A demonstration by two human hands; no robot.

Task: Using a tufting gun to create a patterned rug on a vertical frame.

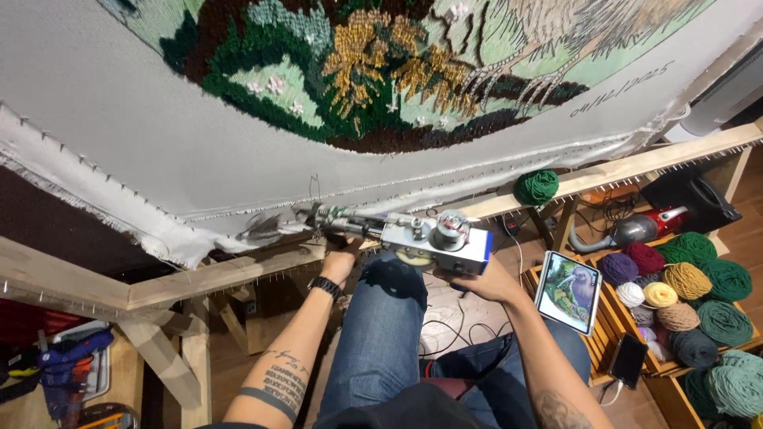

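Fingers (346, 253) of my left hand (340, 262) are curled up around the front end of the tufting gun (405, 234), pressed together on it near the needle; fingers of my right hand (481, 280) are wrapped under the gun's blue rear body and closed on the grip. I hold the gun level, just below the stretched cloth (159, 135), its tip touching or all but touching the lower edge where the cloth meets the wooden frame (238, 274). Whether the needle is through the cloth I cannot tell; the tip is blurred.

Progress, as I judge it: the tufted picture (381, 71) higher on the cloth looks largely filled, with green, brown, gold and pale areas packed close. A broad band of bare grey cloth lies between that picture and the frame edge. I cannot see the upper part of the picture, so how much remains there is unknown.

Containers, near to far: a wooden crate (608, 318) at my right knee carries a tablet (568, 290) leaning on its side and a phone (628, 359) on its rim; within it lie yarn balls (660, 295) in purple, maroon, white, yellow, tan and grey. Beside it, further right, green yarn cakes (723, 302) are piled. One green ball (536, 187) rests on the frame rail. Beyond the crate a red vacuum cleaner (636, 229) lies on the floor
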